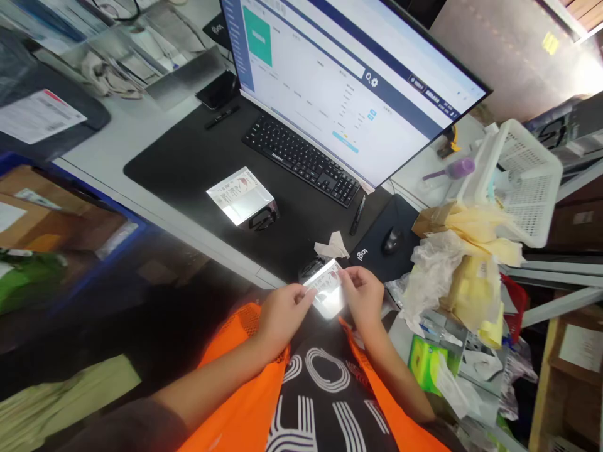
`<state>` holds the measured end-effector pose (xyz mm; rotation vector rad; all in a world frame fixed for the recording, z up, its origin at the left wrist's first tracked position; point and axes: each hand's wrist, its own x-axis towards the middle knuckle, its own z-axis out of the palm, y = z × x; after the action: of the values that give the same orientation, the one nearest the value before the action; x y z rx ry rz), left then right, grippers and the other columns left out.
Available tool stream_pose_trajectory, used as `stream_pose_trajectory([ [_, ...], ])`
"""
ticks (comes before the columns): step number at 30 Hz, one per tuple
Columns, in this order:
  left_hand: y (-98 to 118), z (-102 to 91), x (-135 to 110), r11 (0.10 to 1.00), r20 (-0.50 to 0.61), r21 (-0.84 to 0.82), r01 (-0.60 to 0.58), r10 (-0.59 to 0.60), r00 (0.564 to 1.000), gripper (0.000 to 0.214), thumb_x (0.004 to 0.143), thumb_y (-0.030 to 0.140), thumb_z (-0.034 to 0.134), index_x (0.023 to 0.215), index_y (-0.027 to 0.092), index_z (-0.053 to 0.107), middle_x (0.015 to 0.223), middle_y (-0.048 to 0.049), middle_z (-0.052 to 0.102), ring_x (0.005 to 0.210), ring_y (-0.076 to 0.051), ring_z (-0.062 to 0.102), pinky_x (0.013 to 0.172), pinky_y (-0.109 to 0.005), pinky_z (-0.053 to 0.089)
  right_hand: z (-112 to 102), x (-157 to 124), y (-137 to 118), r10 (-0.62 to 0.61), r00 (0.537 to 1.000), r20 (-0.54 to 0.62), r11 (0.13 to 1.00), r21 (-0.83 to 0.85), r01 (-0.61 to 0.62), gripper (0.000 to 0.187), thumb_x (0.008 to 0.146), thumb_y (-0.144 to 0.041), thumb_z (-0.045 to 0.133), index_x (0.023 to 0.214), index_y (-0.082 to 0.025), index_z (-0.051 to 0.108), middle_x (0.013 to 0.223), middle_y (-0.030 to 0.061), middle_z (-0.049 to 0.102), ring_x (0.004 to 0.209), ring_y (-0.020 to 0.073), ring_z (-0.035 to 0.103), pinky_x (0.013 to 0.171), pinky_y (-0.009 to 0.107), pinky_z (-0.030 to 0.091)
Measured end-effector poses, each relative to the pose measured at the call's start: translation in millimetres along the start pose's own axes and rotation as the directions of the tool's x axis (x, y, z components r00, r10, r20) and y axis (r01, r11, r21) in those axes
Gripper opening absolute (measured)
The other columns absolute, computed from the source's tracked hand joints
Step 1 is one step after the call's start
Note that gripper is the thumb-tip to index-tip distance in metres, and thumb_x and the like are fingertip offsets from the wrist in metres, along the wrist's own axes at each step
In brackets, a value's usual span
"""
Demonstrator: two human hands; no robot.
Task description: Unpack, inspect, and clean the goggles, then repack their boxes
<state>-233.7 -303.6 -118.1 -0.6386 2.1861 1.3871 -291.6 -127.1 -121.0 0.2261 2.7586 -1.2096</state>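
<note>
Both my hands hold a small clear packet with a printed label (328,290) close to my chest, above the desk's front edge. My left hand (282,312) pinches its left side and my right hand (362,295) pinches its right side, fingers closed on it. A second, similar clear packet with a label (240,196) lies on the black desk mat (188,157), with a dark object showing under its right edge. A crumpled scrap of paper (332,246) lies just beyond my hands.
A large monitor (348,81) stands over a black keyboard (301,158). A mouse (391,238) sits on its pad, with a pen (357,215) beside it. Crumpled wrappings and a white basket (522,182) crowd the right. Cardboard boxes (42,207) stand at the left.
</note>
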Motion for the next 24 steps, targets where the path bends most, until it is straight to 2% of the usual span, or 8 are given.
stream_pose_trajectory([
  [10, 17, -4.8, 1, 0.989, 0.007, 0.145, 0.034, -0.036, 0.999, 0.043, 0.088, 0.054, 0.052, 0.063, 0.021, 0.065, 0.056, 0.0010, 0.064, 0.053, -0.015, 0.053, 0.055, -0.026, 0.031, 1, 0, -6, -0.016, 0.999, -0.050, 0.997, -0.075, 0.012, 0.023, 0.087, -0.037, 0.067, 0.072, -0.020, 0.072, 0.067, -0.0003, 0.069, 0.059, 0.0136, 0.060, 0.060, 0.025, 0.040],
  [24, 25, -8.9, 2, 0.963, -0.009, 0.268, 0.042, -0.041, 0.999, 0.039, 0.089, 0.050, 0.051, 0.066, 0.023, 0.067, 0.062, 0.0016, 0.067, 0.059, -0.017, 0.058, 0.057, -0.027, 0.030, 1, 0, -10, -0.021, 0.999, -0.039, 0.992, -0.126, 0.016, 0.025, 0.086, -0.037, 0.067, 0.068, -0.020, 0.071, 0.065, 0.0001, 0.070, 0.060, 0.0141, 0.062, 0.058, 0.024, 0.038],
])
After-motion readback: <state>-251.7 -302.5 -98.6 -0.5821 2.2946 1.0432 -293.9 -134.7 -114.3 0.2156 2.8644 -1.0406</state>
